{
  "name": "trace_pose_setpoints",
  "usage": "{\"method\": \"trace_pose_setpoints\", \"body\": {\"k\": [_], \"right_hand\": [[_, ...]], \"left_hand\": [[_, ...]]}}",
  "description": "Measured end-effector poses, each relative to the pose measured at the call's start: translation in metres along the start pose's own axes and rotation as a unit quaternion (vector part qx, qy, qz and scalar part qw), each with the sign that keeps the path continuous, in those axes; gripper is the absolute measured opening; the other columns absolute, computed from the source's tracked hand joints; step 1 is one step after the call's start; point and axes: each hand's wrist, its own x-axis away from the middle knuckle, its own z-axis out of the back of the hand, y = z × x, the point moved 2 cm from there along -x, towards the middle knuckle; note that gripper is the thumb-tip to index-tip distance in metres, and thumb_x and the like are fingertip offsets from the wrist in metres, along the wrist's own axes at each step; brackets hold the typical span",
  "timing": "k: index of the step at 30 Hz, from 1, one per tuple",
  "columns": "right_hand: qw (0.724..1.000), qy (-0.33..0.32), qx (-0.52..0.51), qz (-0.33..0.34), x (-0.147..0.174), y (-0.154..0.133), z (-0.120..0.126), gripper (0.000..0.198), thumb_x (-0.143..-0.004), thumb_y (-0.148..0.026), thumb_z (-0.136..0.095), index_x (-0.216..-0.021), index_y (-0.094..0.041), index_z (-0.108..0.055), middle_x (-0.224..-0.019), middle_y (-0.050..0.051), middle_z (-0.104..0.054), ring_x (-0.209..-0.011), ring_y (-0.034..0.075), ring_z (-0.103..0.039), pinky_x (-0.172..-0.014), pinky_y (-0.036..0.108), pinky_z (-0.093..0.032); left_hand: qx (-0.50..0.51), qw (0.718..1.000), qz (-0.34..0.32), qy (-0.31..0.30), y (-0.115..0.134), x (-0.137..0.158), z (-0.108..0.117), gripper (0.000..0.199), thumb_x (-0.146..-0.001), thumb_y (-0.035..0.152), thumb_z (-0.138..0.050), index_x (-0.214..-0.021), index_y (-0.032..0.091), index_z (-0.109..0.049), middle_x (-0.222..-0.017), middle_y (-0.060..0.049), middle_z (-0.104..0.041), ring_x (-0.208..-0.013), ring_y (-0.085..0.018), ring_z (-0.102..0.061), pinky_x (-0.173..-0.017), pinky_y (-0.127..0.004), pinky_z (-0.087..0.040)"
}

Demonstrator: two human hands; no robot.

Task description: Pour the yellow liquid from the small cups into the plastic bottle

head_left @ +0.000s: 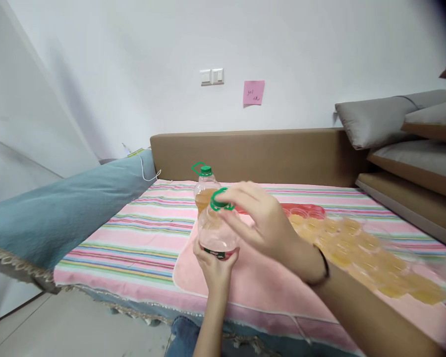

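Showing a pink note (253,93) on the wall (301,44), right of white switches (205,76); stacking grey-and-brown cushions (423,156) at right, beside a brown backboard (252,156); draping blue fabric (74,198) at left.

The held bottle (216,234) is clear, glossy plastic, its cap (219,202) smooth plastic too. Matt paper makes the note (253,92) at one o'clock; matt cloth, the drape (78,193) at nine
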Motion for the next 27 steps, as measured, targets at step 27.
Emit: {"method": "trace_pose_setpoints", "body": {"k": [27], "right_hand": [[0.94, -0.236, -0.025, 0.244, -0.053, 0.077, -0.026, 0.025, -0.097, -0.036, -0.054, -0.109, -0.019, -0.069, -0.095, 0.007, -0.069, -0.087, 0.019, -0.057, -0.077, 0.031, -0.045]], "left_hand": [[0.048, 0.99, 0.052, -0.124, 0.004, -0.011, 0.018, 0.114, -0.05, 0.035, -0.084, -0.142, 0.015, -0.021, -0.14, -0.023, -0.047, -0.131, -0.039, -0.051, -0.105, -0.053, -0.05]]}}
